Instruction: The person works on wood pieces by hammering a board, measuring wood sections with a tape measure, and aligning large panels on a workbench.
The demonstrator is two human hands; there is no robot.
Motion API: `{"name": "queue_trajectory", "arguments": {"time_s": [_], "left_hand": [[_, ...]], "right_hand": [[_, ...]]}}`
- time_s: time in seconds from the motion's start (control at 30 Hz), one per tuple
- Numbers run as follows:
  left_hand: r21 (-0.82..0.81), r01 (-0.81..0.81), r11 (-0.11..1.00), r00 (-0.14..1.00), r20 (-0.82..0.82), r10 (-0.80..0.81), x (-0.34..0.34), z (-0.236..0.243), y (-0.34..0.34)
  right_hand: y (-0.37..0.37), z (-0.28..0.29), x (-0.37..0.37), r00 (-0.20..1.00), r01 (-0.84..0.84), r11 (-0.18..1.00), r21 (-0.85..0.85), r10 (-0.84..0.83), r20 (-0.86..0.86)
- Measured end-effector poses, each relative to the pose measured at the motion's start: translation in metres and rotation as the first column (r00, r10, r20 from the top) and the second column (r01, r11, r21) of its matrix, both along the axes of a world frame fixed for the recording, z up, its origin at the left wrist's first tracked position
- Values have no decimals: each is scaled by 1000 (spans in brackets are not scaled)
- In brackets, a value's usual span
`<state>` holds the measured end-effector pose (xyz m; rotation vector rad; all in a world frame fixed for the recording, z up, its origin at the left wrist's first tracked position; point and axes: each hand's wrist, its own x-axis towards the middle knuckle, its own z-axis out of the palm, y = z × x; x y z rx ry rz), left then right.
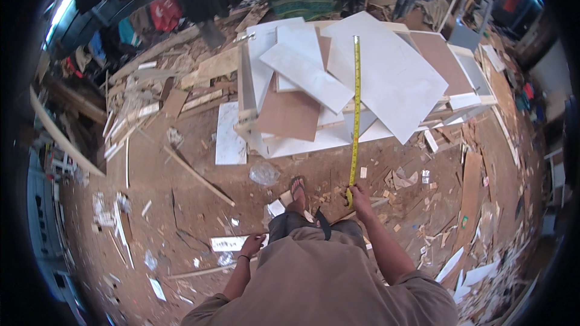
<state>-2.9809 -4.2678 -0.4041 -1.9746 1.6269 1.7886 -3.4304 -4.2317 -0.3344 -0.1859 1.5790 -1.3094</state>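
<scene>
My right hand (360, 201) is closed round the case end of a yellow tape measure (356, 96). Its blade runs straight away from me, across the edge of a large white board (386, 66), with the metal tip over that board. Low at my left side hangs my left hand (252, 246), its fingers loosely bent and apart, apparently holding nothing. Behind it shows a white strip with dark marks (225, 243); whether the hand touches it I cannot tell. A narrower white panel (307, 76) and a brown panel (290, 118) lie in the same pile as the large board.
The boards rest on a low wooden frame (275, 147). A white panel (231, 136) stands at its left. Wood offcuts (136, 111) heap up at far left, and a long brown plank (469, 190) lies at right. Scraps and a clear plastic bag (264, 174) litter the dirt floor.
</scene>
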Motion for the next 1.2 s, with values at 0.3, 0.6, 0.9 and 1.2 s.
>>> {"name": "queue_trajectory", "arguments": {"time_s": [0.3, 0.6, 0.9, 1.2], "left_hand": [[-205, -487, 849, 868, -223, 444, -13, 68, 111], [-520, -643, 562, 760, -341, 553, 55, 145, 100], [-321, -711, 626, 702, -258, 664, 107, 127, 299], [-356, -879, 318, 416, -245, 876, 191, 97, 560]], "right_hand": [[106, -11, 24, 532, -580, 717, 387, 693, -487], [212, -61, 57, 181, -881, 374, 289, 832, -524], [219, -9, 191, -138, -936, -18, 353, 938, -319], [360, 41, 542, -524, -845, -503, 181, 712, -467]]}}
